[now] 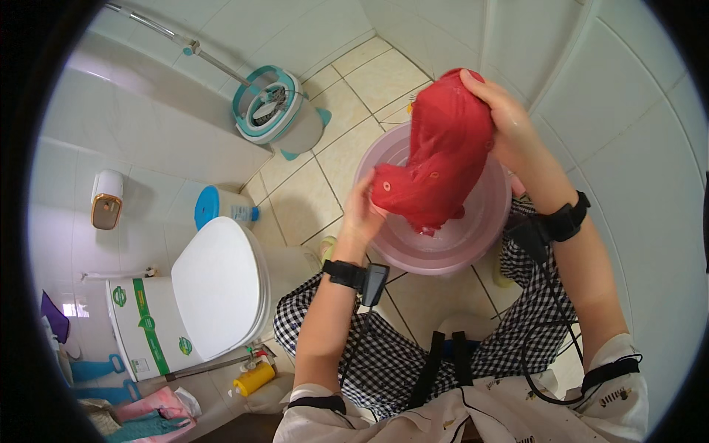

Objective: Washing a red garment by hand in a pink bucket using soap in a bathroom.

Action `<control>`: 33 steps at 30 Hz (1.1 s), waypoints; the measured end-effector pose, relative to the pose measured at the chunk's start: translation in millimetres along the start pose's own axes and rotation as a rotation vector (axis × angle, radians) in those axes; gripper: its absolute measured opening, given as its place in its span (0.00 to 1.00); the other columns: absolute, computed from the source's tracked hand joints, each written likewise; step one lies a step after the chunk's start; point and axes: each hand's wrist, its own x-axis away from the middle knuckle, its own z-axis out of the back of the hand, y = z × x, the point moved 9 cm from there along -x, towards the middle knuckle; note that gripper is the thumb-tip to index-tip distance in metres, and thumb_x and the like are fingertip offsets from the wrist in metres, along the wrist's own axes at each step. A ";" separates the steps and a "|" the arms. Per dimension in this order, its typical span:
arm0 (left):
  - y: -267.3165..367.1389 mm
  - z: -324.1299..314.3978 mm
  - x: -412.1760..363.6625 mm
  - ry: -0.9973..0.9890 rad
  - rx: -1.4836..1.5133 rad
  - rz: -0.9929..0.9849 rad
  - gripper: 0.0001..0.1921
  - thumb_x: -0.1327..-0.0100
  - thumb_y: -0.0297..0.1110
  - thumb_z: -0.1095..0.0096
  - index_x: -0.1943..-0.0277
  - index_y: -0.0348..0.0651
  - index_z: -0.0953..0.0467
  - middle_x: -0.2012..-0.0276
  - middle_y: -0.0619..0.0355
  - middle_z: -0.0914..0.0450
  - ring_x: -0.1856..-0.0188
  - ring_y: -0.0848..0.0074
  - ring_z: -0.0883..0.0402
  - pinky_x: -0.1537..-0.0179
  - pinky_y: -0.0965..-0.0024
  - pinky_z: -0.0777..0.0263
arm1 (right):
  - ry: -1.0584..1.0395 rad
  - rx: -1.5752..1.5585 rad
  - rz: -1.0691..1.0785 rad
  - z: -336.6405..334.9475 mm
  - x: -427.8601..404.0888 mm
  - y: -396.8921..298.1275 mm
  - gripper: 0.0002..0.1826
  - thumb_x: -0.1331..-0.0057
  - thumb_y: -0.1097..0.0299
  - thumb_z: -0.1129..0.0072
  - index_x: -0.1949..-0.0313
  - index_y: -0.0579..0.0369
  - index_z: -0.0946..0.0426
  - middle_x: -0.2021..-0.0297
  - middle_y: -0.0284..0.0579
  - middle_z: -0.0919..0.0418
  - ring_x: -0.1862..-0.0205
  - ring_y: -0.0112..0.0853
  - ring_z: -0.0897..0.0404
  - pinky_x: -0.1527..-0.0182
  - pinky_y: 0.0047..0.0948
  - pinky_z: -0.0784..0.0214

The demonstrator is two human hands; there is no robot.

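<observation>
A wet red fabric cap [446, 147] with stitched eyelets is stretched between my two hands. My left hand [363, 213] grips its lower left end, with the fingers partly behind the cloth. My right hand [504, 119] holds the upper right end, thumb on top. Below the cap stands a pink plastic basin [382, 243] on the tiled floor, between my knees. Water seems to lie in it, and the cap's lowest part hangs inside the rim. The cap hides much of the basin's far side.
Left of me is a white toilet [221, 282] with its lid down. A blue-lidded bin [213, 207] stands beyond it. Further off is a teal and white mop bucket [282, 124] with a mop [221, 66] leaning in it. A tiled wall [626, 183] rises close on my right.
</observation>
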 end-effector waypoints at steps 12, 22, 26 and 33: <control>72.7 -85.5 57.6 -0.275 -0.400 -0.177 0.24 0.33 0.42 0.55 0.38 0.38 0.41 0.45 0.52 0.29 0.49 0.70 0.25 0.54 0.70 0.26 | -0.416 1.635 0.091 -28.1 17.8 66.7 0.18 0.40 0.55 0.46 0.63 0.58 0.26 0.67 0.49 0.23 0.64 0.38 0.23 0.63 0.33 0.34; 31.4 -107.2 66.1 -0.365 -0.599 0.022 0.21 0.32 0.38 0.54 0.40 0.37 0.39 0.47 0.53 0.28 0.61 0.78 0.20 0.60 0.77 0.25 | -0.432 0.978 0.195 -64.6 13.4 42.4 0.16 0.34 0.57 0.51 0.66 0.59 0.26 0.75 0.37 0.26 0.72 0.25 0.29 0.69 0.28 0.38; 42.7 -90.0 50.4 -0.285 -0.683 -0.076 0.16 0.35 0.34 0.49 0.47 0.36 0.31 0.53 0.57 0.24 0.66 0.83 0.23 0.63 0.80 0.29 | -0.463 1.410 0.086 -47.1 9.5 44.5 0.18 0.33 0.58 0.53 0.74 0.59 0.26 0.81 0.28 0.31 0.76 0.19 0.35 0.72 0.21 0.42; 54.9 -80.5 43.7 -0.136 -0.910 -0.277 0.10 0.36 0.33 0.45 0.60 0.36 0.24 0.69 0.65 0.22 0.68 0.87 0.27 0.63 0.83 0.34 | -0.281 0.727 0.282 -46.1 4.1 20.5 0.18 0.34 0.58 0.52 0.76 0.60 0.32 0.81 0.28 0.37 0.76 0.18 0.41 0.74 0.22 0.44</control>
